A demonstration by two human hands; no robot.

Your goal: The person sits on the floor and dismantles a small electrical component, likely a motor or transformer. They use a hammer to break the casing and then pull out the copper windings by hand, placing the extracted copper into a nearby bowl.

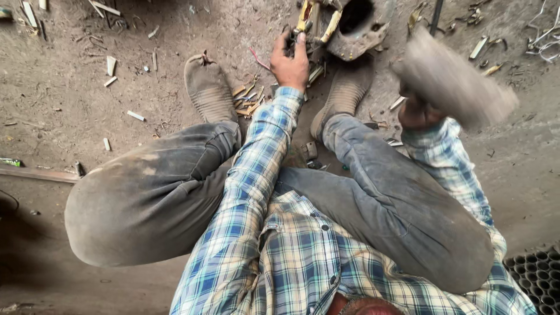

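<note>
My left hand reaches forward between my feet and grips a small dark tool or piece held against a rusty metal part with a round hole on the ground. My right hand is raised at the right, closed on the handle of a heavy hammer-like block that is blurred by motion. I squat on the dirt floor, my two dusty shoes on either side of the work. The left hand hides what sits under its fingers.
Wood chips and yellowish splinters lie between my feet. Scattered scraps and strips litter the dirt at the left and top. A bundle of dark pipe ends shows at the lower right. A plank edge lies at the left.
</note>
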